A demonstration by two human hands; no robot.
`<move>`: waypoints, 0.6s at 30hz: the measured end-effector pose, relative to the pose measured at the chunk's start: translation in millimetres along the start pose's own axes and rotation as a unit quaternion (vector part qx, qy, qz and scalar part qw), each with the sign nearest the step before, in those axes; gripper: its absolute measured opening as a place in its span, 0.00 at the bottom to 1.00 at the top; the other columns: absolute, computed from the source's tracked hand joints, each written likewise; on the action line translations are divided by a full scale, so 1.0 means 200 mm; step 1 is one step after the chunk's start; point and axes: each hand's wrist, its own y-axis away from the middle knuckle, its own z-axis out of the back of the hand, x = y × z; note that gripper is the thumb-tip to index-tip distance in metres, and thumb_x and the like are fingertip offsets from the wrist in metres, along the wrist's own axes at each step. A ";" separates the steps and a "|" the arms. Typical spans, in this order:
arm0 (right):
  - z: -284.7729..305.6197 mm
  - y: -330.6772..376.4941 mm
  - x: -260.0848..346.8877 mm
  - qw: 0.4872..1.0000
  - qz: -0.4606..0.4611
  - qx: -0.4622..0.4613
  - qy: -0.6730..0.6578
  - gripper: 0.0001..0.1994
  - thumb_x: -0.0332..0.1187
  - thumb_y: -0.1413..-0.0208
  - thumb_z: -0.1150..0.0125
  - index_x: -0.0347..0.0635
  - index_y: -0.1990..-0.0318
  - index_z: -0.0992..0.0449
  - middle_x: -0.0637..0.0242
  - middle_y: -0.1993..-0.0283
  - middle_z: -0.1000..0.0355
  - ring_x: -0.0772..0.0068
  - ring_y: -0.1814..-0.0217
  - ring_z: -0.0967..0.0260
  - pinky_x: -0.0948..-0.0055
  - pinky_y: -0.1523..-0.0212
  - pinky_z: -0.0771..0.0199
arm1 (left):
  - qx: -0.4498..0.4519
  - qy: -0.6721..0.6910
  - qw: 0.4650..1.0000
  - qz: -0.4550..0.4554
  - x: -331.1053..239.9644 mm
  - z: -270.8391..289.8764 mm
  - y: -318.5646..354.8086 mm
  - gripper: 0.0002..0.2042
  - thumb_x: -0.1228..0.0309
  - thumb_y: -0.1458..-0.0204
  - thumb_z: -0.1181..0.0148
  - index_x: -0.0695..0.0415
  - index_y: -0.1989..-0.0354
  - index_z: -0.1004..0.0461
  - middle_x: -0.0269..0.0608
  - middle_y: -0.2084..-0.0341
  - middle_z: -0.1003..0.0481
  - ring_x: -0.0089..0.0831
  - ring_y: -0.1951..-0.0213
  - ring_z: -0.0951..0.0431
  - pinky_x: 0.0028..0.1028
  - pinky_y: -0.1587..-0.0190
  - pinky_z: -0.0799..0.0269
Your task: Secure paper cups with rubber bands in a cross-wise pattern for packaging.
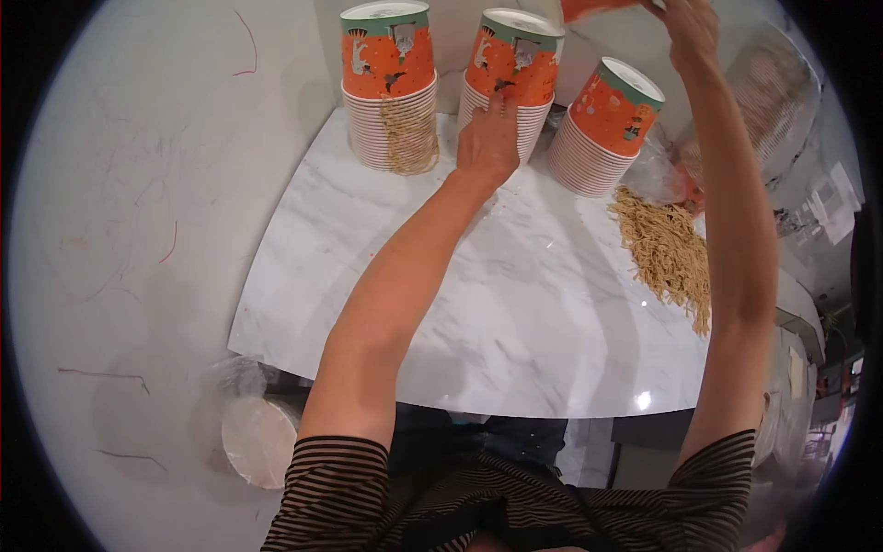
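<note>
My left hand [489, 145] presses against the front of the middle stack of upside-down paper buckets [529, 81], its fingers curled on the white rims below the orange band. At the top edge, my right hand [688, 35] is closed on an orange piece [598, 7], smeared and cut off, which looks like another paper bucket. A second bucket stack [388, 55] stands to the left, with tan cord loops [411, 138] hanging down its side. To the right, a third stack [602, 120] leans slightly. A heap of tan twisted cords [667, 244] lies beside my right forearm.
The stacks stand along the back of a white marbled table [497, 294] with a curved front edge. Clear plastic [662, 170] lies behind the cords. A plastic-wrapped stack [768, 92] is at the far right. Below the table's left corner sits a wrapped round pale thing [260, 442].
</note>
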 end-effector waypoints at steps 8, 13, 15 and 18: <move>0.44 1.12 -0.06 0.937 -0.267 0.044 -0.222 0.10 0.37 0.28 0.45 0.42 0.54 0.21 0.72 0.60 0.22 0.78 0.62 0.25 0.77 0.60 0.24 | -0.147 0.175 0.957 -0.180 -0.13 0.07 0.33 0.37 0.76 0.50 0.28 0.67 0.31 0.40 0.58 0.31 0.39 0.61 0.37 0.34 0.49 0.37 0.30; 0.34 1.65 0.07 0.841 -0.437 -0.156 -0.277 0.12 0.33 0.31 0.47 0.38 0.48 0.21 0.66 0.54 0.18 0.79 0.61 0.21 0.77 0.63 0.19 | -0.145 0.260 0.928 -0.223 -0.35 0.19 0.58 0.51 0.79 0.58 0.22 0.64 0.25 0.49 0.59 0.28 0.41 0.59 0.27 0.40 0.46 0.31 0.34; 0.43 1.80 -0.03 0.828 -0.445 -0.115 -0.322 0.14 0.31 0.31 0.46 0.35 0.44 0.23 0.63 0.52 0.18 0.79 0.57 0.20 0.77 0.58 0.14 | -0.126 0.280 0.928 -0.211 -0.39 0.20 0.65 0.52 0.78 0.59 0.20 0.64 0.25 0.49 0.59 0.28 0.41 0.58 0.28 0.39 0.46 0.31 0.34; 0.42 1.92 0.00 0.813 -0.463 -0.130 -0.328 0.13 0.31 0.30 0.45 0.34 0.44 0.23 0.64 0.53 0.18 0.77 0.57 0.19 0.78 0.60 0.13 | -0.087 0.328 0.923 -0.181 -0.42 0.24 0.76 0.54 0.74 0.59 0.17 0.64 0.25 0.50 0.59 0.27 0.43 0.55 0.29 0.37 0.45 0.32 0.33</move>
